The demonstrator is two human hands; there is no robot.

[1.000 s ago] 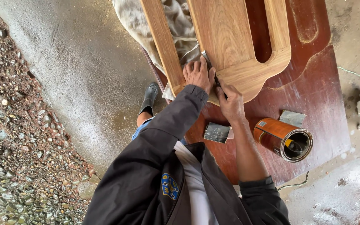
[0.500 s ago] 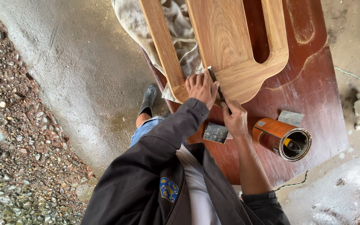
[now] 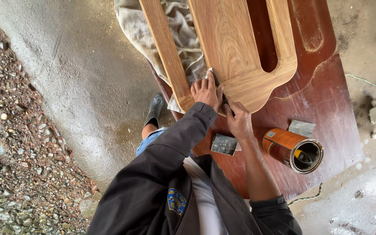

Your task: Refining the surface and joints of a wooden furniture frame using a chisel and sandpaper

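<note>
A light wooden frame (image 3: 236, 52) with long slots lies on a red-brown board (image 3: 323, 109). My left hand (image 3: 206, 92) rests flat on the frame's lower rail, at the end of a slot, fingers together. My right hand (image 3: 239, 121) is just beside it. It pinches a dark strip of sandpaper (image 3: 217, 82) that runs along the slot's edge, between the two hands. A grey cloth (image 3: 183, 39) shows under the frame, through the slot.
An open orange-brown can (image 3: 293, 150) lies on its side on the board, right of my right arm. Two loose sandpaper pieces (image 3: 223, 144) (image 3: 301, 128) lie near it. My shoe (image 3: 154, 111) stands on the concrete floor (image 3: 83, 78). Gravel (image 3: 9, 143) covers the left.
Both hands have stayed at the same slot end, shifting slightly down along the edge. The view has moved a little.
</note>
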